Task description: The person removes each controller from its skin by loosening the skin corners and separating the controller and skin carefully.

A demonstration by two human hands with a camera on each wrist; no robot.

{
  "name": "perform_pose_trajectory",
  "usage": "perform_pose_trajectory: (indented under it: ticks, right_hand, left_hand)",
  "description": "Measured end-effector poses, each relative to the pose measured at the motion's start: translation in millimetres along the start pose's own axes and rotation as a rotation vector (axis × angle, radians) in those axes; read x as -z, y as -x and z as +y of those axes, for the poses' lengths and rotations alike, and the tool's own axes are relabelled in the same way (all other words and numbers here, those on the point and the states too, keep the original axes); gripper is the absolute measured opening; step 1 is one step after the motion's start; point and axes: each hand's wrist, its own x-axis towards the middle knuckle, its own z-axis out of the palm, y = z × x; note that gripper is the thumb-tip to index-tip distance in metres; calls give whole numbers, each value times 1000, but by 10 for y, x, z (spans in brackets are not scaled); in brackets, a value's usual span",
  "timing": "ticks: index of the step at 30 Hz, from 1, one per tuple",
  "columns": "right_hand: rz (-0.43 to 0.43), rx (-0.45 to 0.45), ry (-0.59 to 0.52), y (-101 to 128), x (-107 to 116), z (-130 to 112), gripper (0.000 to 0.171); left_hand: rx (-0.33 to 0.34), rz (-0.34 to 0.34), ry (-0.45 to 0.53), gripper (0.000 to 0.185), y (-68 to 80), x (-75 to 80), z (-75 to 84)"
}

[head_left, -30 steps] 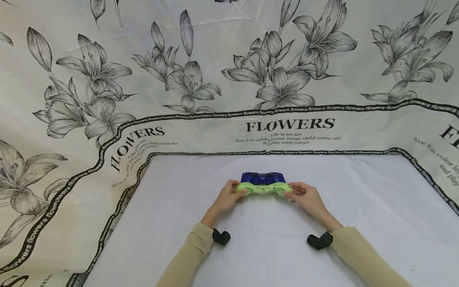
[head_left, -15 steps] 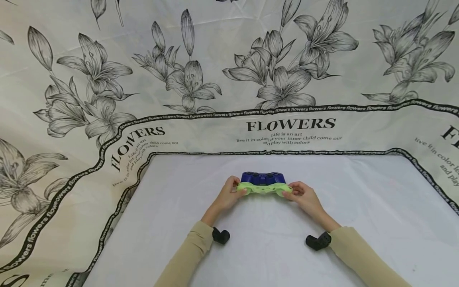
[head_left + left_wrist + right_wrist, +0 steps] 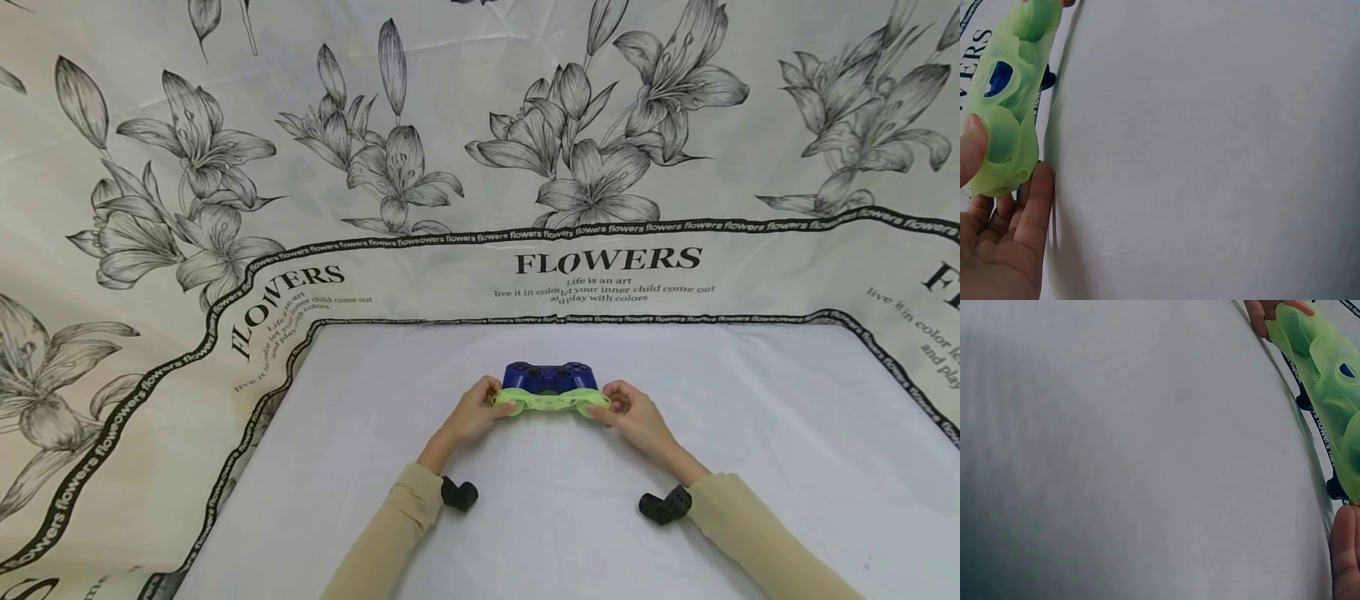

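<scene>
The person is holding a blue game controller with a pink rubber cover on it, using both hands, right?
Almost. The cover is light green, not pink; the head view shows it. The rest holds: left hand and right hand hold the ends of the blue controller.

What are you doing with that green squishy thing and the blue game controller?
A person holds a soft, see-through light green silicone cover by its two ends, the left hand at one end and the right hand at the other. A dark blue plastic game controller sits right behind the cover, and blue shows through the cover's holes in the left wrist view. Whether it is partly inside cannot be told. All this is over a white cloth-covered table.
</scene>
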Motion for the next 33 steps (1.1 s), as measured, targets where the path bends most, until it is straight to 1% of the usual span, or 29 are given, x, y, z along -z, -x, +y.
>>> perform_pose_trajectory:
  ticks: [4, 10, 13, 16, 20, 23, 26, 29, 33]
  right_hand:
    - [-1, -8, 8, 14, -17, -28, 32]
    - [-23, -4, -34, 34, -37, -63, 33]
    - [-30, 5, -34, 45, -46, -80, 33]
    - [-32, -12, -12, 48, -42, -96, 34]
    - [-31, -53, -1, 46, -27, -110, 35]
    - [-30, -57, -8, 42, -21, -117, 34]
    - [-23, -56, -19, 40, -24, -130, 33]
    - [-19, -67, -31, 36, -31, -149, 32]
    - [-19, -79, -14, 17, -33, -167, 33]
  left_hand:
    - [-3, 16, 16, 25, 22, -19, -3]
    - [5, 51, 33, 24, 32, -21, 15]
    - [-6, 60, 79, 25, 35, -38, -7]
    - [-12, 55, 138, 27, 45, -65, -28]
    - [-26, 71, 147, 27, 60, -85, -38]
    - [-40, 98, 158, 28, 58, -87, -33]
    - [-45, 108, 188, 28, 49, -83, -25]
    - [-52, 108, 188, 28, 50, -76, -28]
    - [-44, 96, 155, 28, 53, -64, -41]
